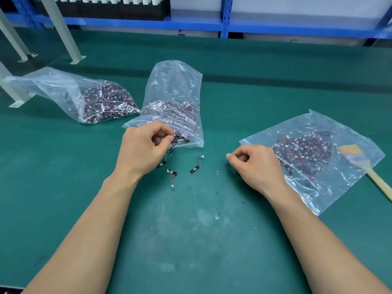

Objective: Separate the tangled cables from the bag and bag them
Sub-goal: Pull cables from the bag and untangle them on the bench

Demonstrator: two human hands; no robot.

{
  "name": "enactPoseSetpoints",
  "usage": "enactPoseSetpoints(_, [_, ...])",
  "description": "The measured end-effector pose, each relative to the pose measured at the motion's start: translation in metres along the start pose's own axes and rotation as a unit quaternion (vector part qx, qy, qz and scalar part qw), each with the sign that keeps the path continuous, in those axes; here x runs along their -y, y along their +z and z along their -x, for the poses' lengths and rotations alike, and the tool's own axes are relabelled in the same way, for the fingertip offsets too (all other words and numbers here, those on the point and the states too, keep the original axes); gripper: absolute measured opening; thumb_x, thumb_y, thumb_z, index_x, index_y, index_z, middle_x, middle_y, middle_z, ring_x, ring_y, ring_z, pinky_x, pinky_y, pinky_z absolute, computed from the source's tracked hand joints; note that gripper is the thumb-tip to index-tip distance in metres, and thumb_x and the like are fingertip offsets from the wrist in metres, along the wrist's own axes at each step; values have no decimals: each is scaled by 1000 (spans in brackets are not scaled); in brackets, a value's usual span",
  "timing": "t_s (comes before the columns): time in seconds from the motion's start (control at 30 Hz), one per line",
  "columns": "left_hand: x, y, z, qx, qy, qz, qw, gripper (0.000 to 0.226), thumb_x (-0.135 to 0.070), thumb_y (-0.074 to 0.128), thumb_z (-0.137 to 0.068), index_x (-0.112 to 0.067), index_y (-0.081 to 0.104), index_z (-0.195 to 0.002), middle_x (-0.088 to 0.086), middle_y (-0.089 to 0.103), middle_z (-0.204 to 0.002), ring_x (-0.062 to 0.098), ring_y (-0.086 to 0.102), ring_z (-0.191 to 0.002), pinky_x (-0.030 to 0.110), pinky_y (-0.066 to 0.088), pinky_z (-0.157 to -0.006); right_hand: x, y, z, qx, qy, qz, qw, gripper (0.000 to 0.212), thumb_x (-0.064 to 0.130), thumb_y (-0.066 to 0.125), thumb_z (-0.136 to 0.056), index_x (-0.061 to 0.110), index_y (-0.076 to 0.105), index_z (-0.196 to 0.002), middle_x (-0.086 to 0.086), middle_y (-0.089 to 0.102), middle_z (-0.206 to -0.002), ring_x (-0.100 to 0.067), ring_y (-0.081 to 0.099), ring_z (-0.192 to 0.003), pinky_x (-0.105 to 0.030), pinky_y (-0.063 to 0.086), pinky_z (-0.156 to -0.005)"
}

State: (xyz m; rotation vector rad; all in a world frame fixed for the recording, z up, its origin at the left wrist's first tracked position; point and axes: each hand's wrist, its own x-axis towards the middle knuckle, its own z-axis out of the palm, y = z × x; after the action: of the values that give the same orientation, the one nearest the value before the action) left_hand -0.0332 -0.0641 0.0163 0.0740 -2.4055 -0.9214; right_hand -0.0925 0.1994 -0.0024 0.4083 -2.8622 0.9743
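Dark green mat across the whole bench, scuffed and smudged pale in the near middle. Along the far edge, blue steel shelving against a pale wall, with black trays of white-capped parts on the far-left shelf. Pale metal legs bolted down at far left.

Three clear plastic bags of red-and-black cables on the mat:
- left bag, slumped on its side at far left
- middle bag, half upright in the centre, mouth toward the near side
- right bag, flat at right

Wood-handled brush at the right bag's right edge, head overlapped by the plastic, handle out toward the near right.

Left hand at the middle bag's mouth, thumb and fingers pinching a small clump of cables. Three loose cables on the mat just near of that mouth, apart from one another.

Right hand at the right bag's near-left corner, fingers curled, thumb tip against forefinger. Cannot tell whether pinching anything.
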Motion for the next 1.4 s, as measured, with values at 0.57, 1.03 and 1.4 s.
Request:
enactPoseSetpoints(0.57, [-34, 16, 12, 201, -2, 262, 944, 9, -7, 75, -87, -15, 73, -87, 0, 77, -83, 17, 66, -73, 26, 49, -68, 24, 9, 13, 6, -160, -210, 964, 16, 42, 80, -80, 32, 76, -91, 15, 68, -76, -9, 43, -50, -13, 32, -55])
enactPoseSetpoints(1.03, [-1, 2, 1, 44, -83, -24, 995, 15, -39, 68, -83, -35, 69, -69, -15, 58, -55, 6, 51, -53, 25, 42, -58, 13, 16, 10, 67, -55, -146, 985, 24, 36, 74, -89, 28, 74, -66, 18, 68, -61, -3, 51, -49, -23, 40, -53])
enactPoseSetpoints(1.4, [4, 8, -7, 99, -144, -226, 958, 5, -46, 73, -79, -43, 70, -78, -9, 68, -77, 23, 62, -86, 31, 46, -67, 11, 18, 7, 48, -36, -70, 996, 26, 49, 69, -90, 29, 79, -77, 15, 70, -63, -10, 63, -61, -35, 55, -64])
